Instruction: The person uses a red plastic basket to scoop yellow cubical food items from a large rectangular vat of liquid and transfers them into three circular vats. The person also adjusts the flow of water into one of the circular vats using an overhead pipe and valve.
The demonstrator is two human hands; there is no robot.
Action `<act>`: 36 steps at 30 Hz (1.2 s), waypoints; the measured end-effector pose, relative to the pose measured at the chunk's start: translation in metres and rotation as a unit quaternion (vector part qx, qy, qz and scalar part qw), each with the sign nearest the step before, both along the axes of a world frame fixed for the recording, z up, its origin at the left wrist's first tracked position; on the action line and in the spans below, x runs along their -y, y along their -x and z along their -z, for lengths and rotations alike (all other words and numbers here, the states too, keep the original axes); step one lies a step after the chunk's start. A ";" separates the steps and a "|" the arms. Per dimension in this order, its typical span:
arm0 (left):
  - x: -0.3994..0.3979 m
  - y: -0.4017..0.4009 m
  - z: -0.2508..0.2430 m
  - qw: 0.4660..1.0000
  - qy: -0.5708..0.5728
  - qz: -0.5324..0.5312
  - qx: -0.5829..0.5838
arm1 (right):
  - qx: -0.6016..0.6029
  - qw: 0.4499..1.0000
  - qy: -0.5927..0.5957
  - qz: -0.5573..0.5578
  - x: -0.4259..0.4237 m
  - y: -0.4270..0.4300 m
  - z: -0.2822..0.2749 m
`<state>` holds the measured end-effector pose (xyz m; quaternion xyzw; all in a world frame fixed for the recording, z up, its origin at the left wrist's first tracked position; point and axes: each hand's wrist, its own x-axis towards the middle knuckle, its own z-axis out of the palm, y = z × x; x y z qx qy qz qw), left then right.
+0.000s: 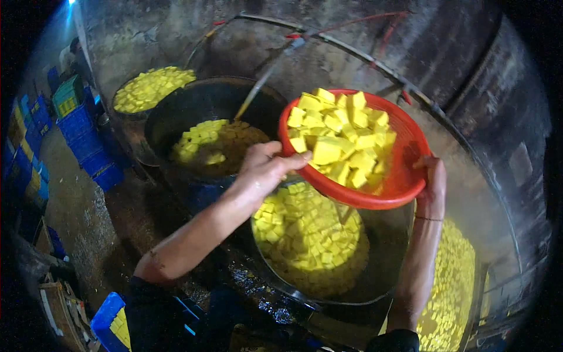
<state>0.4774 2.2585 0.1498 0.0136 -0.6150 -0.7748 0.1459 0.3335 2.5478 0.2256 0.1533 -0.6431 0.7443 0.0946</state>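
A red plastic basin is held up and tilted over the vats, heaped on its left side with yellow blocks that look like tofu. My left hand grips its near left rim, thumb over the edge. On the right, my right hand clasps the rim with the thumb inside. Beneath the basin stands a large round vat of brownish liquid, in which many yellow blocks lie. Whether the basin's bottom has holes cannot be seen.
Another dark vat behind holds blocks in brown liquid, and a pole stands in it. Heaped vats flank these at far left and right. Blue crates are stacked at left; pipes run along the stained wall. A person is far back.
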 end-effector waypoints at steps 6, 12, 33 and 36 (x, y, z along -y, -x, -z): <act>-0.029 0.013 0.015 0.981 -0.090 -0.075 0.152 | 0.018 0.995 0.048 -0.080 0.017 0.066 0.016; 0.012 0.054 0.092 0.940 -0.173 -0.110 0.272 | 0.096 0.989 0.066 -0.086 0.101 0.100 0.069; 0.045 0.246 0.236 0.921 0.300 -0.017 0.248 | -0.192 0.925 -0.327 -0.012 0.150 0.161 0.187; 0.125 0.267 0.277 0.896 0.355 -0.099 0.247 | -0.049 0.977 -0.201 -0.061 0.104 0.110 0.126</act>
